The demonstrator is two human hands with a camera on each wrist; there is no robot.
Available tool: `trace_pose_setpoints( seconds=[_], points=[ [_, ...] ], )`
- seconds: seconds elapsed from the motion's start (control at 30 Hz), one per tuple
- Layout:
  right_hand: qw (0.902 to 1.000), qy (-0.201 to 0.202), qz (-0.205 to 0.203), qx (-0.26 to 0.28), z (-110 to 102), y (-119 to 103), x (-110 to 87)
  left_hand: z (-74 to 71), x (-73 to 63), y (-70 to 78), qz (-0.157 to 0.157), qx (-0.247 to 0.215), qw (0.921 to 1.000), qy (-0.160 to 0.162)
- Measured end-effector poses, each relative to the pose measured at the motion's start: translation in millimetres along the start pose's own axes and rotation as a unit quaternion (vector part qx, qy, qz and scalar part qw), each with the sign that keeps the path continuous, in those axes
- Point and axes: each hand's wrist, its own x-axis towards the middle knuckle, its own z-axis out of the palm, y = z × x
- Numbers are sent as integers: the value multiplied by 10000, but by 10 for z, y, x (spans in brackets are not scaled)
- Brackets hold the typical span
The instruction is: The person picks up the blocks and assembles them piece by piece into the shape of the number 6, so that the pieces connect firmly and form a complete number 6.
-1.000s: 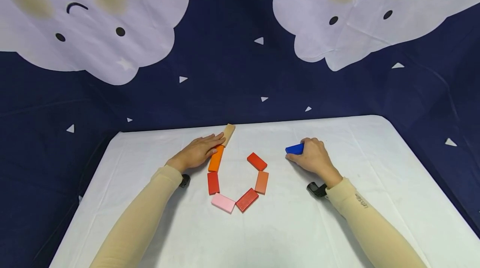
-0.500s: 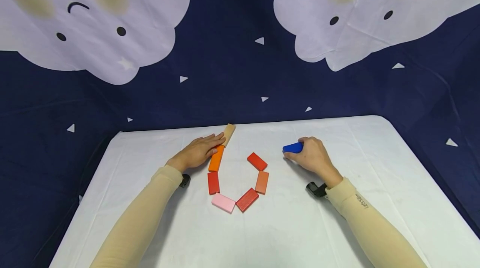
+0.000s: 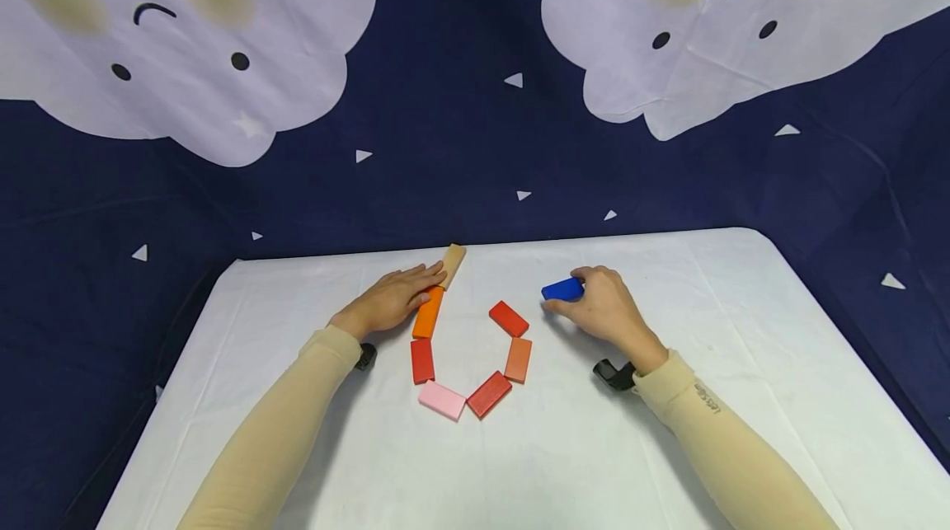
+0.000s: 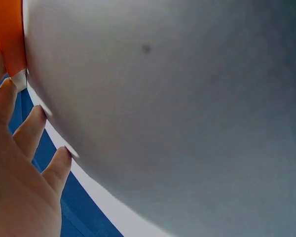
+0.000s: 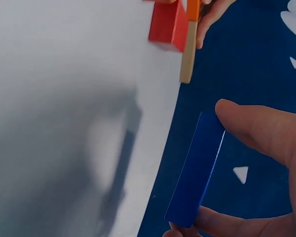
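Observation:
My right hand (image 3: pixel 604 306) pinches a blue block (image 3: pixel 562 290) between thumb and fingers, to the right of a curve of flat blocks. The right wrist view shows the blue block (image 5: pixel 195 170) held clear of the tabletop, its shadow apart from it. My left hand (image 3: pixel 389 299) lies with fingers extended at the curve's left arm, touching the natural wood block (image 3: pixel 453 262) and the orange block (image 3: pixel 428 313). Below these come a red block (image 3: pixel 422 361), a pink block (image 3: pixel 442 401), a dark red block (image 3: pixel 489 395), an orange-red block (image 3: pixel 519 360) and another red block (image 3: pixel 509 319).
A white cloth covers the table (image 3: pixel 475 480). Its far edge runs close behind the wood block. Beyond hangs a dark blue curtain (image 3: pixel 445 101) with white clouds and small triangles. A black wrist camera (image 3: pixel 614 375) sits under the right wrist, and another (image 3: pixel 366 357) under the left.
The right hand has moved left with the blue block, closer to the upper right red block. My left hand and the laid blocks have stayed in place.

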Motion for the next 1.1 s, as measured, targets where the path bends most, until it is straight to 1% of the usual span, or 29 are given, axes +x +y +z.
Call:
trace_pose_setpoints(
  seconds=[0.5,0.7,0.93,1.1],
  points=[
    [9988,15,-494,-38,153,-367,-71,-23,-8,22,12,-30,10000,-2],
    [9982,-152,-581,-32,239,-516,-87,-17,-6,17,36,10,10000,-10],
    [9971,-202,-736,-21,356,-660,-74,-17,-8,27,-84,-8,9999,-68],
    [9969,-329,-708,-27,432,-745,-68,-23,-11,34,-83,-11,9999,-85]
  ],
)
